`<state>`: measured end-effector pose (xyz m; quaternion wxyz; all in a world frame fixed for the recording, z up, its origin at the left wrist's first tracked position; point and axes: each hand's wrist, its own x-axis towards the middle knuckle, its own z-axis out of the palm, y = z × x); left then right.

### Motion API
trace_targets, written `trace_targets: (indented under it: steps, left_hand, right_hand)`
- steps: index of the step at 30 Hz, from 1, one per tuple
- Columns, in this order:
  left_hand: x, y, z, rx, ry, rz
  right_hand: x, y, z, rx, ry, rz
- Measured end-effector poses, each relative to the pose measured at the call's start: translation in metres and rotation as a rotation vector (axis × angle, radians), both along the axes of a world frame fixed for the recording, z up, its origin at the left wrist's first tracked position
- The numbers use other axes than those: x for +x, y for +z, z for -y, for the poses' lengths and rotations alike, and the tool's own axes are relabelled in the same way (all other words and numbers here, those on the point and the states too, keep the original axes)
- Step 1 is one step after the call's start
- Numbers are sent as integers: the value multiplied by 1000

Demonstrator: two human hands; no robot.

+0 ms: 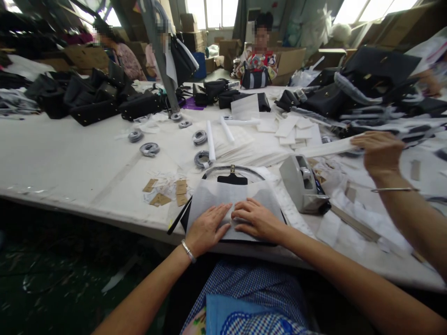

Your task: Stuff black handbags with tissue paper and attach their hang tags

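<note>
My left hand (208, 227) and my right hand (257, 218) lie side by side on a sheet of white tissue paper (228, 197) that covers a black handbag (232, 178) at the table's near edge. Both hands press flat, fingers stretched out, fingertips meeting at the middle of the paper. The bag's black tab with a gold clasp and its curved handle show above the paper. Nothing is gripped in either hand.
A grey tape dispenser (303, 182) stands right of the bag. A co-worker's hand (379, 151) on the right lies on paper strips. Tape rolls (150, 149), brown tags (160, 199), paper stacks (293, 128) and piles of black bags (94, 100) fill the white table (70, 158). People sit at the far side.
</note>
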<state>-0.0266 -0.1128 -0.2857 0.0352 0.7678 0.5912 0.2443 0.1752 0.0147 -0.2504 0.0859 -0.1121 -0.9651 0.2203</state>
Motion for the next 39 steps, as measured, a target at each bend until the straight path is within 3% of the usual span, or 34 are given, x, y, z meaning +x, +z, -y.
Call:
trace_targets:
  steps: [10, 18, 23, 32, 39]
  left_hand:
    - [0, -6, 0, 14, -11, 75]
    - [0, -6, 1, 29, -9, 48]
    - [1, -7, -1, 43, -51, -79]
    - [-16, 6, -4, -15, -187, -254]
    - [-17, 1, 5, 47, -62, -263]
  right_hand:
    - [1, -3, 3, 163, 88, -8]
    - [10, -19, 8, 160, 19, -245]
    - [6, -17, 12, 244, 5, -129]
    - [22, -3, 7, 150, 100, 118]
    - [33, -9, 11, 202, -24, 151]
